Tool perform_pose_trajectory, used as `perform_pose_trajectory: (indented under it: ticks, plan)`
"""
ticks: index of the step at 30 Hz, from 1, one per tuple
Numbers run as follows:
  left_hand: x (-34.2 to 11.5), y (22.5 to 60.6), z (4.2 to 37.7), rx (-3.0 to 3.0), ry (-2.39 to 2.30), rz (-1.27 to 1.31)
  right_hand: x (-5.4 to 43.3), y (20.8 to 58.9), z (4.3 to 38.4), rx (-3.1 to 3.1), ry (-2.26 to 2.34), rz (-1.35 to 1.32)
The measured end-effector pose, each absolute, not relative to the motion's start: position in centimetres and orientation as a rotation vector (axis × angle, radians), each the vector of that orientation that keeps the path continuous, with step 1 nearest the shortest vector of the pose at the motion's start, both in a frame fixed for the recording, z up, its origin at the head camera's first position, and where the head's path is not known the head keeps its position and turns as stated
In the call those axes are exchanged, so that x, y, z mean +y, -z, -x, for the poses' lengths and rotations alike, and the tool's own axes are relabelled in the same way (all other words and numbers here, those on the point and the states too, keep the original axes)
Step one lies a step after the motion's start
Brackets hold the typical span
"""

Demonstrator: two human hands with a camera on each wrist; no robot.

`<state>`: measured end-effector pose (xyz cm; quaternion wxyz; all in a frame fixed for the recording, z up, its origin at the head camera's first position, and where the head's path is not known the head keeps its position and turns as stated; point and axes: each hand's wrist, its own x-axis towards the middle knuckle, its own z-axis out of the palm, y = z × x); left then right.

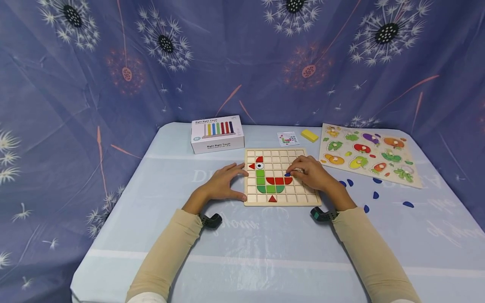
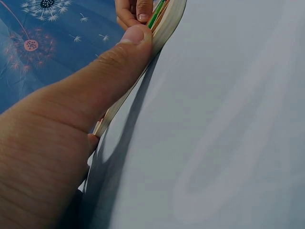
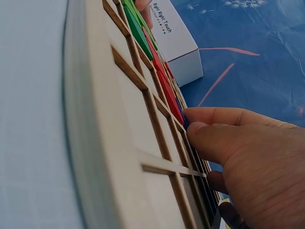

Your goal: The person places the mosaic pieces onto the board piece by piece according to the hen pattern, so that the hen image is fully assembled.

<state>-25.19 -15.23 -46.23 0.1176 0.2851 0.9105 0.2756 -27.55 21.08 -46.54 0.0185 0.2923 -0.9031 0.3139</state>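
A square wooden grid board [image 1: 280, 160] lies on the table, bearing red, green and white pieces in a bird-like shape. Along its left edge rests my left hand [image 1: 221, 184], fingers spread, the thumb [image 2: 136, 38] touching the rim in the left wrist view. With thumb and forefinger my right hand [image 1: 311, 172] pinches a blue half-round piece [image 1: 287, 174] just above the red row [image 1: 279, 181]. That piece is mostly hidden by the fingertips in the right wrist view. A red triangle [image 1: 272, 198] sits in the bottom row.
Several loose blue half-round pieces [image 1: 376, 195] lie right of the board. Behind stand a white box [image 1: 217, 146], a picture card [image 1: 287, 139] and a yellow block [image 1: 309, 135]. A vegetable puzzle board [image 1: 369, 153] lies at the back right. A patterned curtain [image 1: 242, 59] hangs behind the table.
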Motion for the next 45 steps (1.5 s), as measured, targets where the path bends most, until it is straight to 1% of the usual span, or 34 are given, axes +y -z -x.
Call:
perform_pose_trajectory:
  ticks: [6, 12, 18, 23, 26, 31, 38, 41, 45]
  plan:
    - [-15.2, 46.1, 25.2, 2.668, -0.794, -0.844, 21.2, 46.3, 27.4, -2.830, -1.004, -0.872]
    - [-15.1, 46.4, 25.2, 2.671, -0.811, -0.843, 21.8, 46.0, 27.3, -2.849, -1.140, -0.840]
    - [-14.9, 46.9, 25.3, 2.671, -0.810, -0.856, 23.8, 45.6, 26.5, -2.825, -1.126, -0.820]
    - [-14.8, 46.9, 25.3, 2.680, -0.805, -0.852, 27.4, 44.9, 24.9, -2.813, -1.001, -0.792]
    - [-14.9, 46.8, 25.3, 2.684, -0.796, -0.854, 30.2, 44.6, 23.5, -2.856, -0.912, -0.699]
    - [-14.9, 46.9, 25.2, 2.670, -0.810, -0.852, 35.6, 44.3, 20.8, -2.912, -0.773, -0.483]
    - [-15.0, 46.9, 25.2, 2.665, -0.811, -0.864, 42.9, 43.4, 17.0, -3.177, -0.662, -0.054]
    - [-15.2, 46.8, 25.2, 2.677, -0.805, -0.855, 44.5, 43.3, 16.2, -3.269, -0.632, 0.046]
    - [-15.3, 46.7, 25.3, 2.676, -0.802, -0.854, 45.0, 43.9, 15.7, -3.224, -0.636, 0.037]
